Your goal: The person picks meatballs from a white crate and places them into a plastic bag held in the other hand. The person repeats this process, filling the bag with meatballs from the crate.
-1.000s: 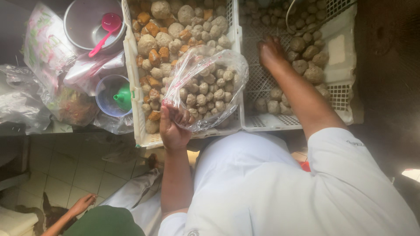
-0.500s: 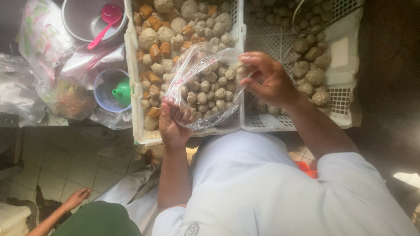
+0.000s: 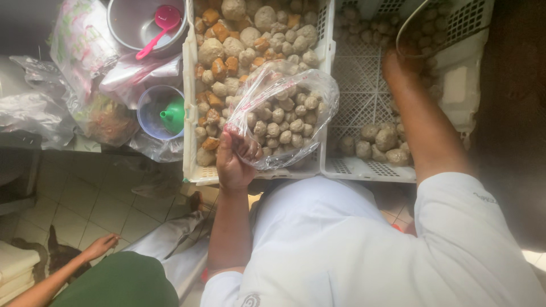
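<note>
While a person in a white shirt leans over two white slatted crates (image 3: 327, 165) set side by side, the left crate sits heaped with pale meatballs and orange-brown fried cubes (image 3: 227, 62), and the right crate (image 3: 364, 96) holds a thinner scatter of brownish balls along its far and near edges. Over the seam between the two crates hangs a clear plastic bag (image 3: 284, 116), partly filled with small pale balls; the left hand (image 3: 234, 159) grips its gathered edge, fingers closed tight on the plastic. The right hand (image 3: 398, 62) reaches deep into the right crate among the balls there; whether its fingers are spread or curled cannot be told. To the left of the crates stand a metal bowl (image 3: 128, 25) with a pink spoon (image 3: 162, 25) and a blue cup holding a green funnel (image 3: 172, 115), among crumpled plastic bags. Another person's hand (image 3: 102, 245) shows low at left, above the tiled floor.
</note>
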